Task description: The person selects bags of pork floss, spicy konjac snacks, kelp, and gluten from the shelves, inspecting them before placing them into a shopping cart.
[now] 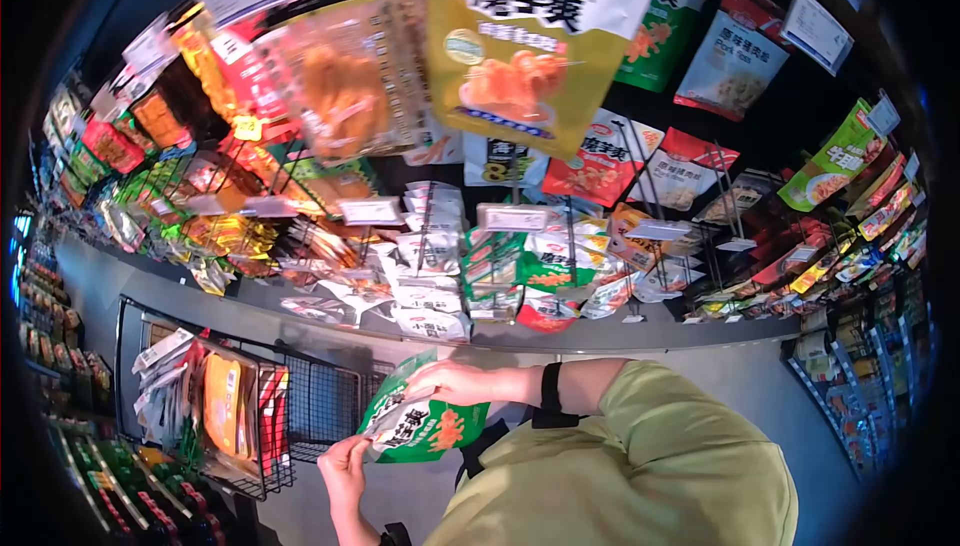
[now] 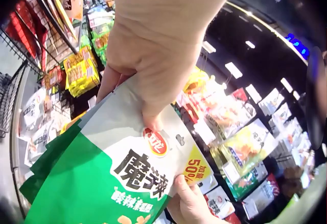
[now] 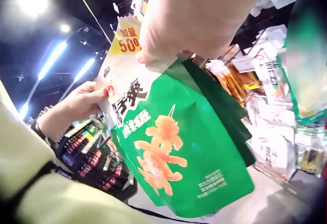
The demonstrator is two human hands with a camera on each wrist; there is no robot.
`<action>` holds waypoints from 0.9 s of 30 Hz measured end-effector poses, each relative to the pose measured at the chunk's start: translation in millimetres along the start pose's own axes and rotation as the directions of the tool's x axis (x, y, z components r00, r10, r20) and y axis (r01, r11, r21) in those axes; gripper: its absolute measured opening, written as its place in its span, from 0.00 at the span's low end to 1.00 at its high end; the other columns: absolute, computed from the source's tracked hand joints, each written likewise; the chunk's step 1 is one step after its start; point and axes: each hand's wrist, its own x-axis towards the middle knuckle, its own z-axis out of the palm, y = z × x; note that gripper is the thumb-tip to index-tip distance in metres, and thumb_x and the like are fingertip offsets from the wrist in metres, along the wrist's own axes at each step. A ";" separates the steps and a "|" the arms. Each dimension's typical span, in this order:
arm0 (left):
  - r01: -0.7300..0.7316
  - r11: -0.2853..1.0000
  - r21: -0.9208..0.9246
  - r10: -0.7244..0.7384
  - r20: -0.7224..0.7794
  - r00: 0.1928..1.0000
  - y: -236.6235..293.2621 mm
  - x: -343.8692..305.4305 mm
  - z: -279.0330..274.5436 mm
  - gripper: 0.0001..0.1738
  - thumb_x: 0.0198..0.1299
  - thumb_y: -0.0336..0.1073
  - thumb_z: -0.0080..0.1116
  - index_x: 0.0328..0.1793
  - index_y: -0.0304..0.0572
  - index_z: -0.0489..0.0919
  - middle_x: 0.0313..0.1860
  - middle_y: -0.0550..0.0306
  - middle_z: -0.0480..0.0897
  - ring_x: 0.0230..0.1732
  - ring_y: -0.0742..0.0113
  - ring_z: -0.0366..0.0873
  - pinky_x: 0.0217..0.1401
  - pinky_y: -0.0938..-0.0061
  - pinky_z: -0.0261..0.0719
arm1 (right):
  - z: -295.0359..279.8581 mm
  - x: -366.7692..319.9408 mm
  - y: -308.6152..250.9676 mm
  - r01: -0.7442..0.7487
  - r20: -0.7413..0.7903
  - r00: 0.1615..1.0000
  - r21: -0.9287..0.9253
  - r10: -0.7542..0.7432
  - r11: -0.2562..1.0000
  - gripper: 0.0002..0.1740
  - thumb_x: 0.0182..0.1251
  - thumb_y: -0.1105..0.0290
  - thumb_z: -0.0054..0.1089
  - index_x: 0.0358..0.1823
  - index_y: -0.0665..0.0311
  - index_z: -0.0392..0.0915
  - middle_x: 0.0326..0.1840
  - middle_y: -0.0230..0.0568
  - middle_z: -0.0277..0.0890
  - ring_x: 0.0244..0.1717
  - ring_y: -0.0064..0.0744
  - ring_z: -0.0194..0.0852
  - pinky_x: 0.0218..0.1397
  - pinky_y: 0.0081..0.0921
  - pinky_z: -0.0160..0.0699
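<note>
A green-and-white snack bag [image 1: 450,428] with dark Chinese lettering is held tilted before the person's body. My left hand [image 1: 345,471] pinches its white top end, thumb on the front near the red logo, as the left wrist view shows. My right hand [image 1: 450,383] grips the same bag by the corner with the yellow 50% patch [image 2: 194,165]. In the right wrist view, orange food pieces [image 3: 161,152] are printed on the front. More green bag edges [image 2: 43,168] stick out behind the front bag.
A black wire cart [image 1: 275,446] with several packets [image 1: 225,396] upright inside stands to the left. Ahead, hooks and shelves bear many snack bags, with a large olive-and-white bag [image 1: 530,56] hanging close overhead. More racks [image 1: 870,396] line the right side.
</note>
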 end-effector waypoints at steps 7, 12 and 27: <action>0.144 0.948 -0.284 -0.223 -0.269 0.937 -45.1 -26.8 -71.8 0.08 0.50 0.22 0.62 0.38 0.29 0.83 0.29 0.55 0.83 0.29 0.71 0.77 0.37 0.77 0.75 | 48.8 88.6 -56.4 0.219 -0.167 0.960 -0.055 -0.225 0.974 0.15 0.48 0.79 0.58 0.41 0.65 0.78 0.38 0.45 0.79 0.44 0.49 0.77 0.48 0.40 0.75; -0.013 0.794 -0.608 -0.326 -0.444 0.834 -73.5 -31.9 -112.0 0.30 0.43 0.30 0.65 0.56 0.31 0.73 0.43 0.49 0.79 0.44 0.65 0.77 0.51 0.73 0.74 | 68.6 132.2 -99.9 0.293 -0.194 0.932 -0.087 -0.305 0.952 0.13 0.47 0.80 0.58 0.38 0.67 0.78 0.37 0.45 0.80 0.41 0.49 0.78 0.46 0.39 0.76; -0.188 0.288 -0.939 -0.427 -0.302 0.852 -125.3 -26.2 -158.7 0.28 0.66 0.46 0.47 0.64 0.30 0.65 0.56 0.47 0.76 0.55 0.58 0.76 0.60 0.64 0.73 | 135.7 219.5 -161.5 -0.219 -0.250 0.920 0.313 0.302 0.924 0.10 0.66 0.69 0.57 0.37 0.71 0.80 0.27 0.27 0.77 0.29 0.12 0.69 0.32 0.18 0.70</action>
